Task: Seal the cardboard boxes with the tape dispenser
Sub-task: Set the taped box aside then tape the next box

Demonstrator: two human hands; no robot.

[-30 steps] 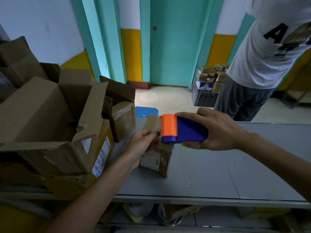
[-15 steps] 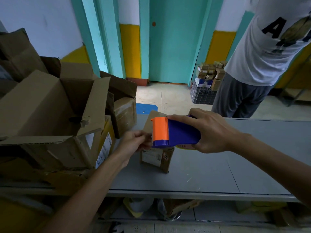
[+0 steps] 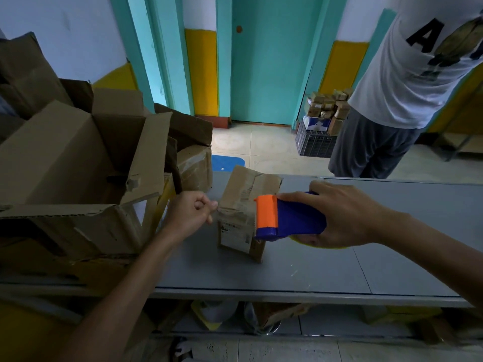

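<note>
The small brown cardboard box [image 3: 240, 199] stands on the grey table [image 3: 287, 270], top now uncovered: the blue-and-orange tape dispenser [image 3: 287, 218], gripped by the right hand [image 3: 345, 212], has slid to its right edge (the left hand [image 3: 189, 212] has let go, curled empty alongside).

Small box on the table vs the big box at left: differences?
The small box is far smaller than the big box. The small box's top is folded shut, with the tape dispenser in the right hand at its side; the big box's flaps stand open, one torn. The small box stands alone on the table; the big box sits among other cartons at left. Both are brown cardboard.
</note>
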